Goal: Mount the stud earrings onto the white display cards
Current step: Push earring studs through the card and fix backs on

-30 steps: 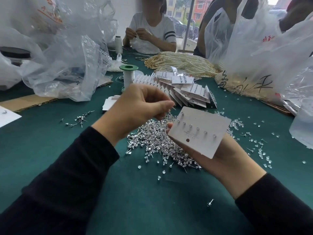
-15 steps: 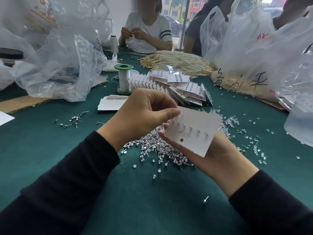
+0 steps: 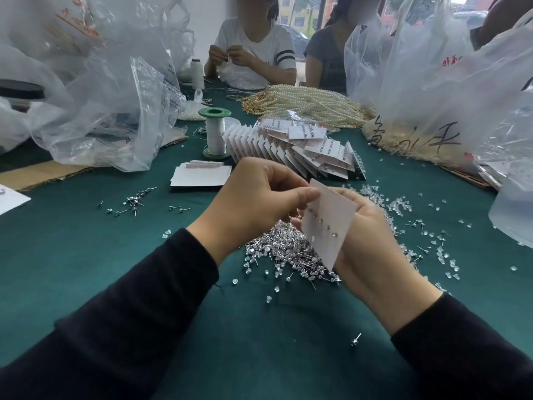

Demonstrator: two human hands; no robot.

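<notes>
Just above the heap of stud earrings (image 3: 285, 249), the white display card (image 3: 328, 223), a row of studs in it, stands tilted, gripped from behind by the right hand (image 3: 372, 243) while the left hand (image 3: 253, 197) pinches its far edge between thumb and curled fingers. Farther off on the bench (image 3: 86, 249) lie filled cards (image 3: 302, 151).

Jewellery workshop: stud heaps (image 3: 288, 249), pearl strands (image 3: 311, 105)
</notes>
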